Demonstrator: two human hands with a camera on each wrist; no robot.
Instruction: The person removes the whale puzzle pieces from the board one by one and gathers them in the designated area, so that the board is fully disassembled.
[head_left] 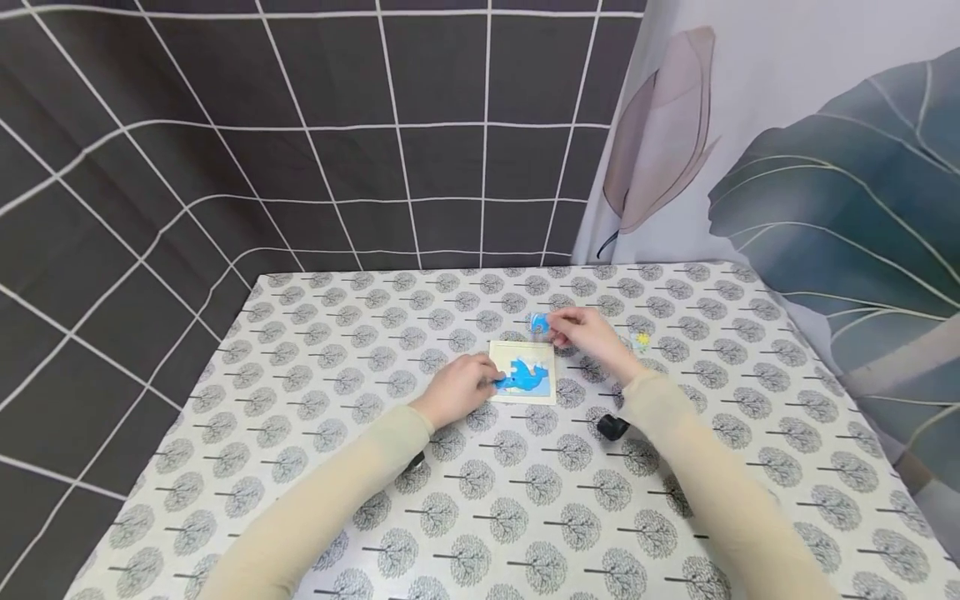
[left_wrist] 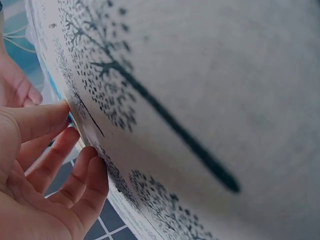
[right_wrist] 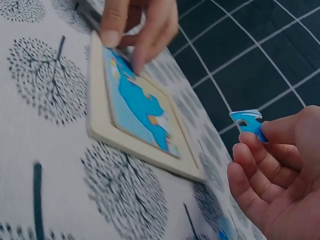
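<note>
A small square jigsaw puzzle [head_left: 522, 396] with a cream frame lies on the table, its picture a blue animal shape on a pale ground. My left hand [head_left: 461, 386] is at the frame's left side, thumb and fingers on a blue puzzle piece [head_left: 500, 382] at the picture's edge. Seen from the right wrist, the left thumb and a finger [right_wrist: 140, 62] come down on that end of the picture. Above the far right corner, my right hand [head_left: 588, 333] pinches another blue piece with a white stripe [right_wrist: 248, 121] between thumb and fingertips, raised off the frame.
A small yellow and light-blue piece [head_left: 642, 341] lies to the right of the right hand. The tablecloth [head_left: 405, 550] has a tree print. A dark gridded curtain [head_left: 435, 158] and a pale leaf-patterned curtain [head_left: 787, 100] hang behind the table. Black wrist devices [head_left: 612, 427] sit under the wrists.
</note>
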